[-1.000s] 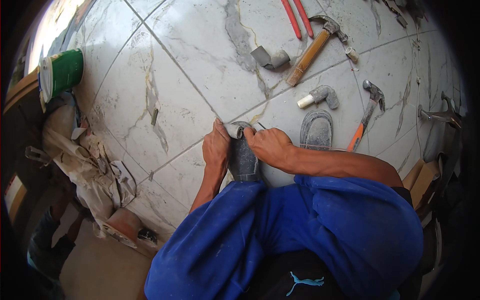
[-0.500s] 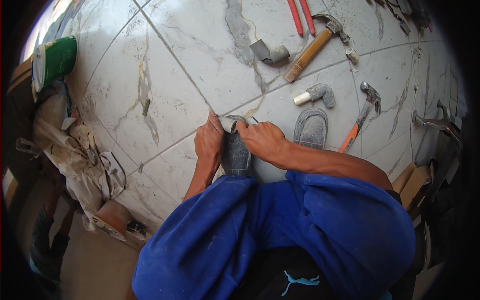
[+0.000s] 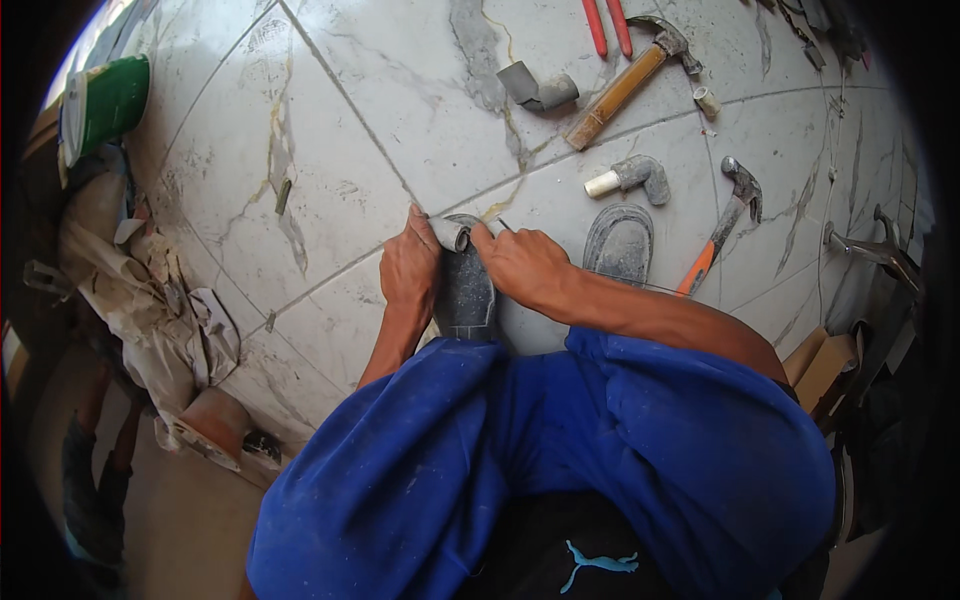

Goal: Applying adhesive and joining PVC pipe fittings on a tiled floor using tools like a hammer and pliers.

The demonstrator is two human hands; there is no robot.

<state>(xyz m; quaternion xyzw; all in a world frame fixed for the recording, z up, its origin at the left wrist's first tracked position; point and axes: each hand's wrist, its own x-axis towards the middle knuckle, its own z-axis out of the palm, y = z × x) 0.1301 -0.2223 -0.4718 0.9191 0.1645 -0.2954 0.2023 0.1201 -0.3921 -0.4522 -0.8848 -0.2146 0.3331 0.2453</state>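
Note:
Above the toe of my left shoe (image 3: pixel 465 290), my left hand (image 3: pixel 410 262) is closed on a short grey pipe fitting (image 3: pixel 449 234) whose open end faces right. My right hand (image 3: pixel 525 265) is closed beside that open end, its thumb and finger close to the rim. A thin dark tip shows above its knuckles; what the fingers hold is mostly hidden. My right shoe (image 3: pixel 620 245) is dusty and stands to the right. Just beyond it lies a grey elbow fitting (image 3: pixel 643 180) with a white pipe stub (image 3: pixel 602 184) in one end.
On the marble-look tile floor lie a wooden-handled claw hammer (image 3: pixel 620 95), another grey elbow (image 3: pixel 537 88), red-handled tool grips (image 3: pixel 607 28), a white pipe piece (image 3: pixel 706 102) and an orange-handled claw hammer (image 3: pixel 722 225). A green bucket (image 3: pixel 112 105) and crumpled sacking (image 3: pixel 140 290) are at left.
The pipe fitting has tilted, and its open end has turned a little away from my right fingers. Both hands stay close to it; the view has shifted slightly.

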